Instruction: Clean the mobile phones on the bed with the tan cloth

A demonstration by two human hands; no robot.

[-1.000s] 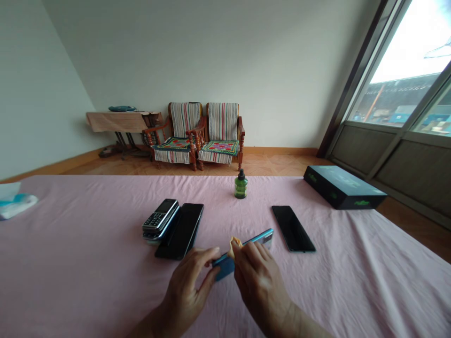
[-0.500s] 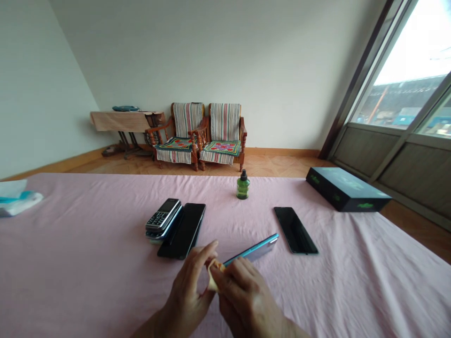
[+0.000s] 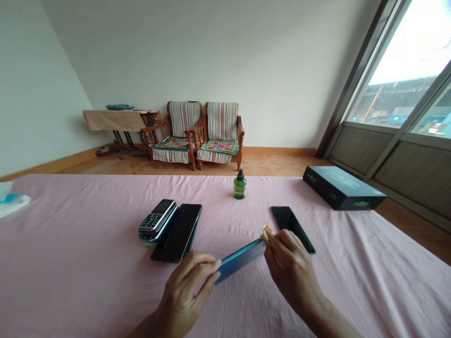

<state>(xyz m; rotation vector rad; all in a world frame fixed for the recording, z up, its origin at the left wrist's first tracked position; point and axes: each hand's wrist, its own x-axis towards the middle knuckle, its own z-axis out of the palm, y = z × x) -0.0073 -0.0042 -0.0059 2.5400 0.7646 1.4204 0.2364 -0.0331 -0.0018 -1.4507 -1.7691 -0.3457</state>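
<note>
My left hand [image 3: 192,286] pinches the near left end of a blue smartphone [image 3: 241,260], which is tilted up on edge above the cloth. At the phone's far right end, my right hand [image 3: 291,263] is closed on a small yellowish cloth [image 3: 267,232] pressed against the corner. Behind my right hand lies a black smartphone [image 3: 294,227], partly covered by the fingers. To the left, another black phone [image 3: 179,230] lies beside a stack of phones topped by a silver keypad phone [image 3: 158,217].
A green pump bottle [image 3: 240,185] stands at the middle back of the pink tablecloth [image 3: 88,244]. At the right back is a black box [image 3: 343,187]; a white and blue packet [image 3: 12,201] sits at the left edge. Two wooden chairs [image 3: 220,134] stand beyond.
My right hand has moved right with the cloth to the phone's far corner. My left hand now grips the phone's near end, where before both hands were together at the cloth.
</note>
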